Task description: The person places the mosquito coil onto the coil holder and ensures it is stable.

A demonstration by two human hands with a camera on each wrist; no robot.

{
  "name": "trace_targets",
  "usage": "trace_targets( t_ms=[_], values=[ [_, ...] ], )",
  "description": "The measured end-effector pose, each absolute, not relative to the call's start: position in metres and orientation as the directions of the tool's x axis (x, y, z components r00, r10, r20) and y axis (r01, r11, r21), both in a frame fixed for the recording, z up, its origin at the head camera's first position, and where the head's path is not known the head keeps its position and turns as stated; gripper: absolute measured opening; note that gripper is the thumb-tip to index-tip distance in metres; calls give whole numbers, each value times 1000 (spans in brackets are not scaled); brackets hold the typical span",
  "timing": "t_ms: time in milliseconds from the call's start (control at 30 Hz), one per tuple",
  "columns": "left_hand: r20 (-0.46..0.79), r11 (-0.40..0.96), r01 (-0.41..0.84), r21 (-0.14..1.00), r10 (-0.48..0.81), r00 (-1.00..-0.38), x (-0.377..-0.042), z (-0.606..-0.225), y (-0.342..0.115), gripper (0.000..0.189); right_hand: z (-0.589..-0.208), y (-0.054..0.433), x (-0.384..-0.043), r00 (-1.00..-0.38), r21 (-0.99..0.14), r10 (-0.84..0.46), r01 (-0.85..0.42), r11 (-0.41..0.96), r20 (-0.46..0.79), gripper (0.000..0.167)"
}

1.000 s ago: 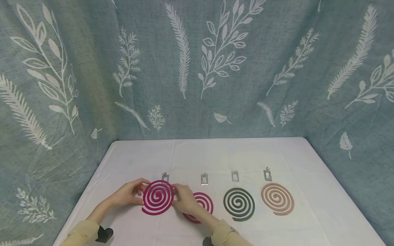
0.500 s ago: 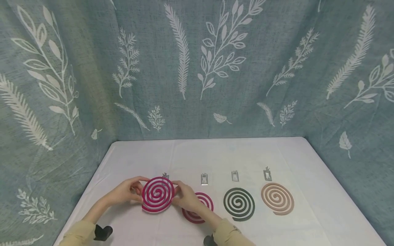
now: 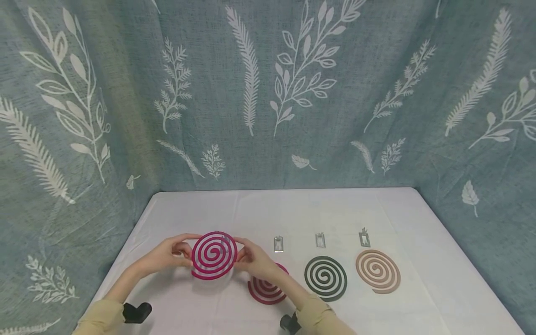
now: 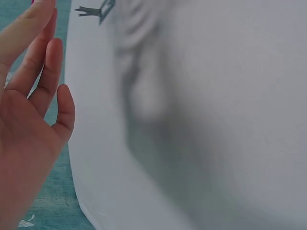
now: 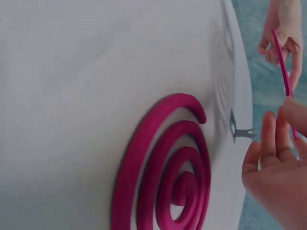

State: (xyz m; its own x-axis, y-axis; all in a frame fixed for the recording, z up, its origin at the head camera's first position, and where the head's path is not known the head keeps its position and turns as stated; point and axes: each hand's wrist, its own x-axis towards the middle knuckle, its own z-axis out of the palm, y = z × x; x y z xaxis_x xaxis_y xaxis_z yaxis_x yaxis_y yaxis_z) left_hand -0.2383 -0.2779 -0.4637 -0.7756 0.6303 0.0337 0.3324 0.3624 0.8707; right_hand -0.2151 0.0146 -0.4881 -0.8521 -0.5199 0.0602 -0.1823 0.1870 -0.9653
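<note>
A magenta mosquito coil [image 3: 214,253] is held up above the white table, its flat face toward the head camera. My left hand [image 3: 169,253] pinches its left edge, while my right hand [image 3: 256,261] pinches the right edge. Seen edge-on in the right wrist view, the held coil [image 5: 282,62] spans both hands. A second magenta coil [image 3: 268,302] lies flat under my right forearm, which partly covers it. Through the raised coil's gaps shows a small metal coil stand; the left wrist view catches part of that stand [image 4: 91,11] too.
To the right lie a dark green coil [image 3: 324,278] and a tan coil [image 3: 377,268]. Behind them, more metal stands [image 3: 278,251] line up across the white tabletop [image 3: 326,204]. A leaf-patterned blue-green cloth [image 3: 259,172] encloses the back and sides.
Both hands have raised the magenta coil upward and away from the table, so it now overlaps the leftmost stand in the head view. The other coils and stands stay put.
</note>
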Motion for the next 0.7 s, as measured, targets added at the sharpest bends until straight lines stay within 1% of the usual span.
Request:
trace_targets(
  t_ms=[200, 400, 567, 700],
  values=[
    [35, 337, 309, 889, 624, -781, -239, -455, -275, 64, -481, 19, -218, -855, -964, -514, -191, 185, 70, 67],
    [13, 343, 262, 902, 585, -811, -238, -447, -274, 67, -472, 20, -217, -869, -962, -487, -201, 183, 89, 67],
    [9, 345, 233, 909, 543, -840, -237, -439, -272, 68, -457, 20, -212, -890, -963, -446, -198, 185, 98, 64],
    [23, 305, 220, 926, 537, -844, -236, -436, -271, 68, -439, 21, -206, -897, -970, -425, -197, 144, 119, 60]
  ],
)
